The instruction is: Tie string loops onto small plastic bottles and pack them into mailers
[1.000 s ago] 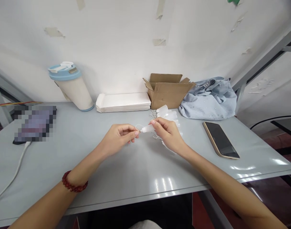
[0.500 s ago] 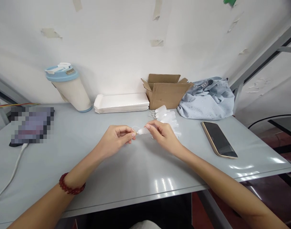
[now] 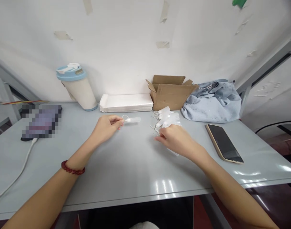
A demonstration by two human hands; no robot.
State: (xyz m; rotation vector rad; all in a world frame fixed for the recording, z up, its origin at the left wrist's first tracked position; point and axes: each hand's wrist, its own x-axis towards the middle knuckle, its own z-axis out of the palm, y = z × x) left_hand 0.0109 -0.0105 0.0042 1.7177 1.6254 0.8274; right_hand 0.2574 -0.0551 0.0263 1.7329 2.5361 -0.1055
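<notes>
My left hand (image 3: 109,127) pinches the tip end of a small translucent white squeeze bottle (image 3: 133,120), which has a thin loop at that end. The bottle points to the right, low over the table. My right hand (image 3: 175,138) is at the near side of a pile of similar small bottles (image 3: 169,118), whose thin tips point left. Its fingers are curled and turned down, so what they grip is hidden. One bottle's pale end (image 3: 173,152) shows just below that hand.
Along the wall stand a blue-lidded tumbler (image 3: 78,90), a stack of white envelopes (image 3: 126,103), an open cardboard box (image 3: 171,97) and a light blue cloth bundle (image 3: 212,105). A phone (image 3: 224,143) lies at right; a blurred-out device (image 3: 42,122) with a cable (image 3: 18,175) is at left.
My right hand has let go of the bottle and moved right and down to the pile. My left hand has moved left and away from me, still holding the bottle.
</notes>
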